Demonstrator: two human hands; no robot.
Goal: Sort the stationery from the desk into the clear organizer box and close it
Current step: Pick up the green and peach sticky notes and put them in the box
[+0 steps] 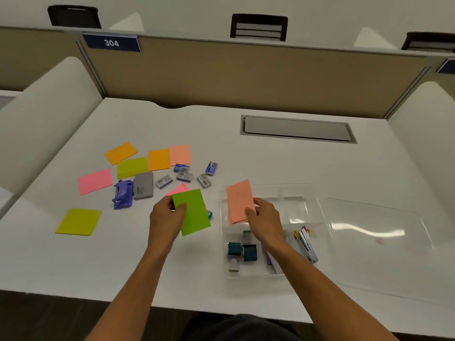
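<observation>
Head view shows the right hand (pixel 264 219) pinching a salmon notepad (pixel 238 200) between thumb and fingers (pixel 251 214), long axis pointing away, directly over the clear box's (pixel 317 205) far compartment just below those fingers. The left hand (pixel 167 217) grips a green notepad (pixel 193 211) above the desk (pixel 270 163), left of the box, farther off.

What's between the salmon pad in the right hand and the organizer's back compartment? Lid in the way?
Nothing visible. The right hand holds the salmon pad directly above the open organizer box, over its back left compartment, which looks bare. The clear lid lies flat on the desk to the right, off the box.
</observation>
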